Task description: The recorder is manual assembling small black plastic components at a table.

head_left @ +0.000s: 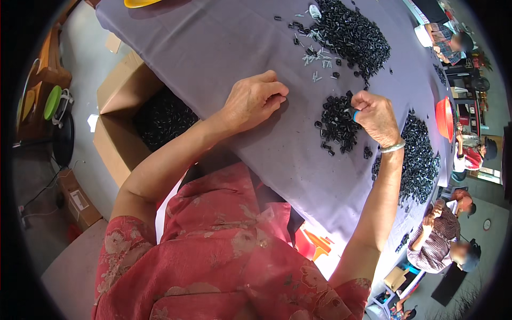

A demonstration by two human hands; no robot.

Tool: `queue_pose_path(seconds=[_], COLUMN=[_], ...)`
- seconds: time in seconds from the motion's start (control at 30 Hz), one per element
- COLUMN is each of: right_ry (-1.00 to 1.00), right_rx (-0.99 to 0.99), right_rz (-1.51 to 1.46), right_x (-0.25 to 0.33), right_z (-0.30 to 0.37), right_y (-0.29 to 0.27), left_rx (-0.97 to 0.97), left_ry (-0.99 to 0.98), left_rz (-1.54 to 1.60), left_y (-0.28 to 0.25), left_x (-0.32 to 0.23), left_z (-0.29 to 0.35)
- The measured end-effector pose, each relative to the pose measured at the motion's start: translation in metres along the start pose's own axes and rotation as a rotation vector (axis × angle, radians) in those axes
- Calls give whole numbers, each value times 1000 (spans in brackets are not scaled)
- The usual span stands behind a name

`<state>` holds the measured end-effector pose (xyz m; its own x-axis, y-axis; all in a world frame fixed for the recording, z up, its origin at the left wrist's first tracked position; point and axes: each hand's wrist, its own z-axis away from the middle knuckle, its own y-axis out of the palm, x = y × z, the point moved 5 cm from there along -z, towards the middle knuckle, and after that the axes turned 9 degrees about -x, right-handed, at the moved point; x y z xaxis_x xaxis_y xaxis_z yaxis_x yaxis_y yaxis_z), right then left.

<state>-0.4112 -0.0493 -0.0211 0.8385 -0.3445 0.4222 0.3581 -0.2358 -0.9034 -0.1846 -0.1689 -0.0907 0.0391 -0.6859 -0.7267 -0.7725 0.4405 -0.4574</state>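
Note:
My left hand [255,101] rests over the purple-grey tablecloth [213,53] with its fingers curled and thumb pressed in; whatever it holds, if anything, is hidden. At the small pile of black plastic parts [340,120], my right hand [376,117] is closed, fingertips touching or just over the pile's right side. A bit of blue shows at its fingers; I cannot tell whether it is worn or held. Beyond the hands lies a bigger heap of black parts [354,40], with thin pale pins [318,56] scattered by its near left edge.
Another large heap of black parts [413,160] lies right of my right forearm. An open cardboard box [120,96] holding black parts stands left, below the table edge. A red basin [444,119] sits at the table's far right, with several people beyond. A yellow dish [140,2] is at the top.

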Motion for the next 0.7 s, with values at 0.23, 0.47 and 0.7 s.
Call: queue_pose_path(seconds=[0.23,0.47,0.7], right_ry=[-202,-273,-158], right_rx=[-82,-43,52], right_rz=[-74,-161,-121], right_x=[29,8,15], right_z=[-22,-57,-58], right_y=[17,57,55], left_rx=[-11,15,-32], left_ry=[1,-4,30], left_rz=[-21,-32,-25], left_y=[0,6,0], left_x=[0,-3,-1], left_z=[1,-4,-2])
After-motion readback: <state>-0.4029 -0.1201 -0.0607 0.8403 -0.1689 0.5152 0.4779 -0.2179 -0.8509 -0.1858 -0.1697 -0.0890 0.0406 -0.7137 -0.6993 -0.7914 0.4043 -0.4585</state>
